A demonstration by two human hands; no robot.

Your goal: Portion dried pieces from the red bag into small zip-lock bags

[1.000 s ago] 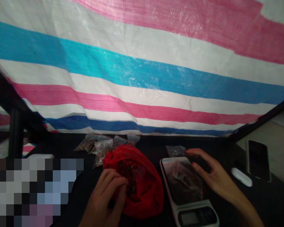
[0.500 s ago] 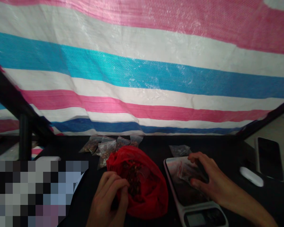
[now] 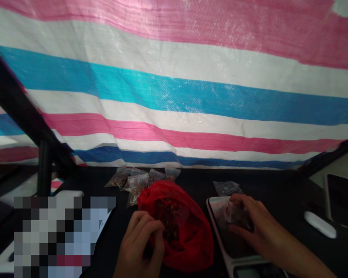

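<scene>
My left hand (image 3: 143, 241) is closed at the left rim of a red plastic bag (image 3: 195, 241), its fingers pinching the edge. The bag stands open, with small brown dried pieces (image 3: 171, 222) inside. My right hand (image 3: 253, 220) curves over a digital scale (image 3: 220, 222), thumb and fingers around a small clear zip bag (image 3: 239, 217) on the scale's shiny plate. What is in that small bag is too dark to make out. The scale's display (image 3: 258, 270) is partly cut off at the bottom edge.
Several filled zip bags (image 3: 137, 181) lie behind the red bag. More clear bags (image 3: 226, 188) lie behind the scale. To the right are a white oval case (image 3: 319, 224) and a phone (image 3: 342, 199). A striped sheet (image 3: 174, 92) hangs at the back; a blurred-out patch covers the lower left.
My right hand's thumb and fingers have closed around the small zip bag on the scale, which now stands more upright. My left hand stays at the red bag's rim. The view has shifted slightly left.
</scene>
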